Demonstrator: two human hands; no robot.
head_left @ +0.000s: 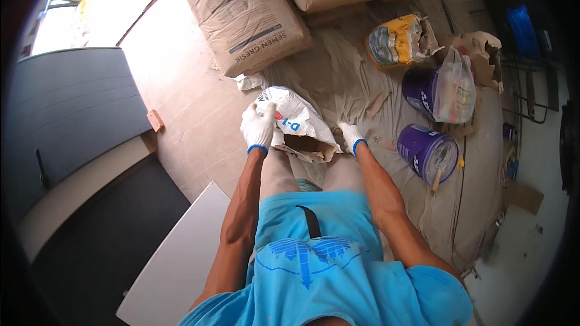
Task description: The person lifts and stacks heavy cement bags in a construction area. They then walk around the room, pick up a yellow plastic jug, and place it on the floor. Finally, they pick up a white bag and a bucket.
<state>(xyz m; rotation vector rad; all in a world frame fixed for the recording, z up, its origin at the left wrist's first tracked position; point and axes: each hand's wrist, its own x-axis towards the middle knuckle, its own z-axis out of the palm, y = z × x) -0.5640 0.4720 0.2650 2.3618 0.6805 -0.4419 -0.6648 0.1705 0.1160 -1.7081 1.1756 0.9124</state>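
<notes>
A white printed paper bag (297,113) with red and blue lettering stands or leans in front of my knees. Its torn mouth gapes toward me, and the inside is dark. My left hand (256,128), in a white knitted glove with a blue cuff, grips the bag's left side, thumb over the paper. At the right corner of the torn mouth is my right hand (350,136), gloved alike. Its fingers are curled in against the bag's edge, partly hidden.
Large brown cement sacks (248,18) lie beyond the bag. To the right stand a torn yellow bag (396,41), a purple bucket (418,89) beside a clear plastic bag (456,87), and a second purple bucket (417,148). Dusty sheeting (338,78) covers the floor; a white panel (175,253) is lower left.
</notes>
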